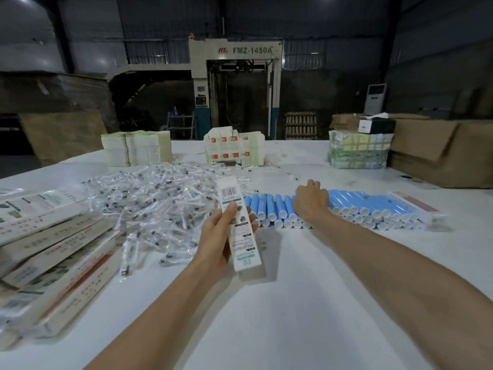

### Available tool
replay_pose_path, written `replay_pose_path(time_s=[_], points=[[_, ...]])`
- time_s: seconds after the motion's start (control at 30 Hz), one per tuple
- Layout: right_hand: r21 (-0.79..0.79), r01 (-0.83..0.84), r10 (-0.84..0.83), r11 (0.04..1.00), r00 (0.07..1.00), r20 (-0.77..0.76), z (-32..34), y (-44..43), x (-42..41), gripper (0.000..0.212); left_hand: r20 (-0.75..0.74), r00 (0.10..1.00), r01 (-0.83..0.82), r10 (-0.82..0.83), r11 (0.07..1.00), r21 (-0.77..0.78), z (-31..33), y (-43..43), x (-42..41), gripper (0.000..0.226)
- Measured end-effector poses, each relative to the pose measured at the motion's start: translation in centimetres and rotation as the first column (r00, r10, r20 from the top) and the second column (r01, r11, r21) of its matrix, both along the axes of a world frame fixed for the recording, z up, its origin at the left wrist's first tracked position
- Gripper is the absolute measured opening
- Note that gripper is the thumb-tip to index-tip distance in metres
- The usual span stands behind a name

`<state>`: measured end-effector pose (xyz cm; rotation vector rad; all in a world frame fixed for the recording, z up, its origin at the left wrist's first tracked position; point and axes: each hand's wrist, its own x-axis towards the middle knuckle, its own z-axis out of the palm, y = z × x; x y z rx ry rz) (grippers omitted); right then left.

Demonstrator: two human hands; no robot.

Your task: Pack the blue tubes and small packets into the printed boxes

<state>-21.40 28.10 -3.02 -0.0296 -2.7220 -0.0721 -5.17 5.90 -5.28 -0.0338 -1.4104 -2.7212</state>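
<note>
blue tubes [357, 202], white barcoded box [238, 225]

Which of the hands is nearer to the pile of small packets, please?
The left. The left hand holds a printed box right beside the packet pile; the right hand rests on the blue tubes, farther off.

A printed box [242, 236] was gripped in the left hand [213, 241] above the white bench [266, 316]. The right hand [312, 201] was laid palm down on the row of blue tubes [360, 202], and small packets [154, 193] were heaped left of them.
</note>
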Motion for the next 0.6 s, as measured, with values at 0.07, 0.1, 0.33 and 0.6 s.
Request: replay_pose_path(time_s=[0.07,0.1,0.33,0.6], points=[[0.062,0.012,-0.011,0.998,1.0,-0.01,-0.4,-0.2,0.0,0.026,-0.021,1.0,-0.002,0.001,0.998,-0.059,-0.2,0.0,-0.2,0.044],[0.073,0.022,-0.021,0.997,1.0,-0.017,-0.5,-0.3,0.1,0.026,-0.035,0.999,0.0,-0.002,0.997,-0.077,-0.2,0.0,-0.2,0.043],[0.133,0.041,-0.039,0.99,0.999,-0.017,-0.6,-1.3,1.3,0.031,-0.072,0.997,0.026,-0.035,0.992,-0.125,-0.4,0.6,0.0,0.042],[-0.374,-0.094,0.085,0.923,0.996,-0.04,0.6,-1.5,2.6,0.024,-0.104,0.995,-0.032,0.002,0.956,-0.29,-0.1,0.2,0.6,0.019]])
